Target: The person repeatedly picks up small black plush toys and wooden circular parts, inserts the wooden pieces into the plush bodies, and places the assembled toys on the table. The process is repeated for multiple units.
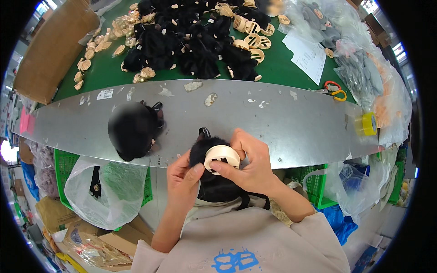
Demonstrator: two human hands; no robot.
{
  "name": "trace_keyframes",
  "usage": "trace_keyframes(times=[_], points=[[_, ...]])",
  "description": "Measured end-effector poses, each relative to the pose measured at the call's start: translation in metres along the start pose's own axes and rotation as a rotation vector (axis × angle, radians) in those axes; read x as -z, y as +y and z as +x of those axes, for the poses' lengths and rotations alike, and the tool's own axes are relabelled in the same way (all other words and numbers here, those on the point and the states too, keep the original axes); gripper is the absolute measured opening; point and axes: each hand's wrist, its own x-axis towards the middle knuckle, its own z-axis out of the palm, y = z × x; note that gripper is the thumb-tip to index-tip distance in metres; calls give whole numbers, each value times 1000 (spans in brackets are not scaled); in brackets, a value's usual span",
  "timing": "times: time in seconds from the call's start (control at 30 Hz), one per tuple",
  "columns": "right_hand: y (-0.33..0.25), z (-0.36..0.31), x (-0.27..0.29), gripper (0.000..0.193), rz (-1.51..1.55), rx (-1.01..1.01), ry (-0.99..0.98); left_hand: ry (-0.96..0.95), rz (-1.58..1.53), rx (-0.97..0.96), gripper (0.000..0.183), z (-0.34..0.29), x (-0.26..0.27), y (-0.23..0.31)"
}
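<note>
My left hand [184, 177] is closed on a black plush piece [214, 186] with a small loop at its top, held over the near table edge. My right hand [250, 166] grips a round cream plastic part [222, 154] with dark slots, its thumb across the face. The part sits against the plush, and my left thumb is close to its rim. To the left on the metal tabletop [255, 118] lies another black plush [132, 129], rounded and partly blurred.
Black plush skins [182, 45] and round cream parts [252, 34] are heaped on the green surface [277, 63]. Scissors [336, 91], yellow tape [368, 123] and a paper sheet [304, 57] lie to the right. Green crates [61, 175] with plastic bags stand below.
</note>
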Motion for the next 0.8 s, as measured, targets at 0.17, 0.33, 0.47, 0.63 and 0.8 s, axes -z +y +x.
trace_keyframes(times=[0.17,0.33,0.47,0.63,0.8], points=[[3,6,-11,42,-348,390,134,79,543,-262,20,1,-3,-4],[14,4,-12,38,-181,237,75,108,878,-379,26,6,-1,5],[15,-5,-2,42,238,-89,-127,146,924,-365,26,9,-6,5],[4,-1,0,50,384,-172,-152,113,975,-374,24,7,-3,2],[10,-2,1,47,22,-98,6,50,1045,-410,21,9,-10,6]])
